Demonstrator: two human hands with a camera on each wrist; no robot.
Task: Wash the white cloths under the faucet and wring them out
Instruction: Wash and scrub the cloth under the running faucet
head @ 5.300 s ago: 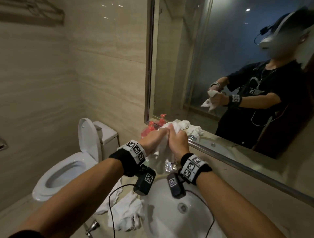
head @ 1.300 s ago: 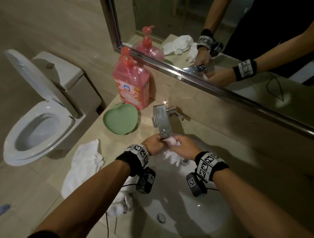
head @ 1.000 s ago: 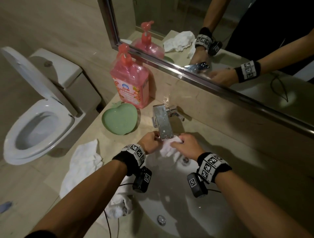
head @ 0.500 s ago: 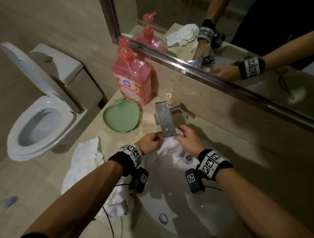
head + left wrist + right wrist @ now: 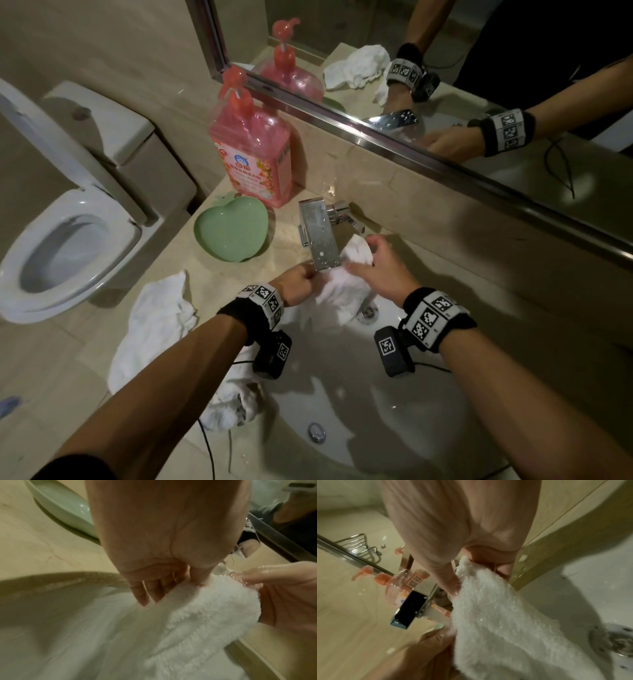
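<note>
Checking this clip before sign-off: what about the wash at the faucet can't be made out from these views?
- Water stream: in the head view the faucet spout covers its own outlet; only droplets show on the white cloth.
- Left hand fingertips: buried in cloth folds in the left wrist view.
- Right hand fingers: behind the cloth in the right wrist view.
- Crumpled cloth at the sink rim: partly under the left forearm.

White cloth (image 5: 342, 291), pink soap btl (image 5: 253, 154), green dish (image 5: 229, 229), b&w checkered wristbands (image 5: 433, 317).
</note>
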